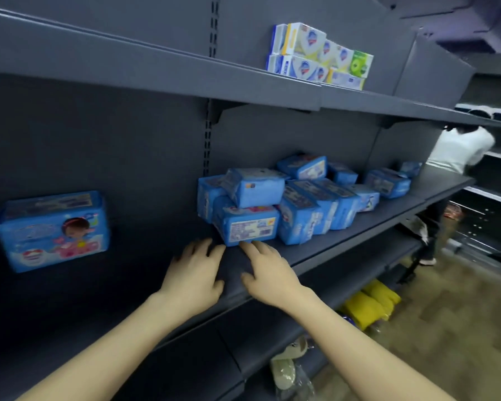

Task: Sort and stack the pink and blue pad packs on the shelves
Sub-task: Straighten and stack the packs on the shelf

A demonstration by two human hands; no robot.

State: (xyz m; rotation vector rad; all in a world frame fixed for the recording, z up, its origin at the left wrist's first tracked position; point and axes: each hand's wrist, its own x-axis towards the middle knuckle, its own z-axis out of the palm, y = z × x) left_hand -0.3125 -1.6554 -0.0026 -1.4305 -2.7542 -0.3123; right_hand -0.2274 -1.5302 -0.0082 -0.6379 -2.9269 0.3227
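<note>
Left hand and right hand hover, each grip open and empty, before the nearest blue pack on the shelf; the next move likely calls for clasping and stacking it.

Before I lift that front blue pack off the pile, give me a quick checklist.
1. Hands free: left hand and right hand hold nothing, ok.
2. Front blue pack in reach, right fingertips at its lower edge, ok.
3. Nothing resting on it: not ok, a top pack sits on it.
4. Room on the shelf beside the lone pack at left: ok.
5. Location of pink packs: cannot tell, none in view.
</note>
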